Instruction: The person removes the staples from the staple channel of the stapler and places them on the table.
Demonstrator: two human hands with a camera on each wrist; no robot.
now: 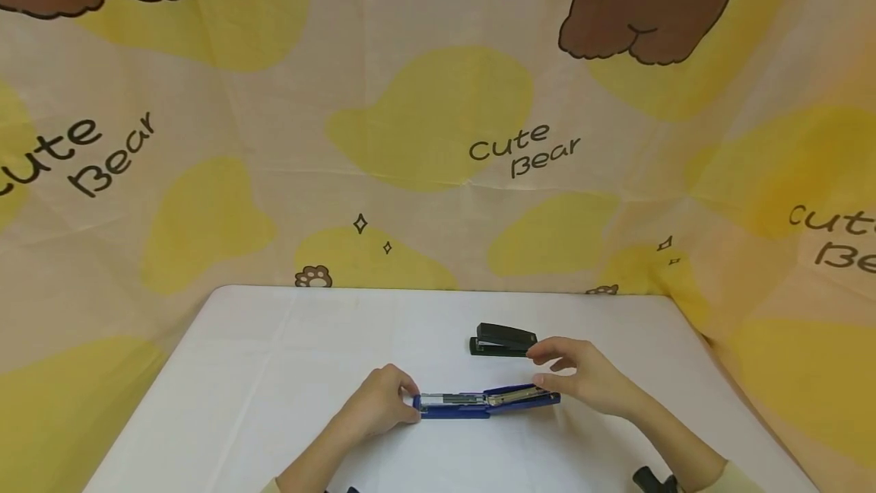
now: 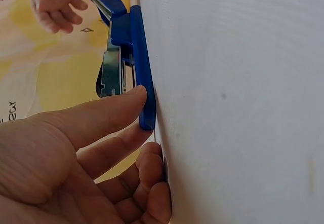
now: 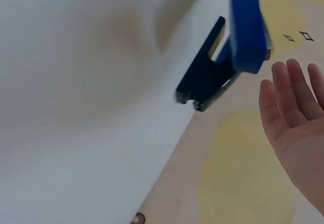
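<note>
A blue stapler [image 1: 455, 414] lies swung wide on the white table, its top arm folded back to the right and the metal magazine exposed. My left hand [image 1: 379, 403] pinches the left end of its base between thumb and finger; the left wrist view shows the thumb on the blue base [image 2: 144, 72]. At the other end, my right hand [image 1: 591, 380] hovers by the raised arm. In the right wrist view its fingers [image 3: 286, 95] are extended, with a gap to the blue arm [image 3: 248, 29]. Behind stands a black stapler [image 1: 505, 338], overlapped by the right fingertips in the head view.
The white table [image 1: 274, 356] ends at a patterned cloth backdrop [image 1: 431, 120] behind it and at both sides. A dark device [image 1: 653, 480] is at the right wrist, near the bottom of the head view.
</note>
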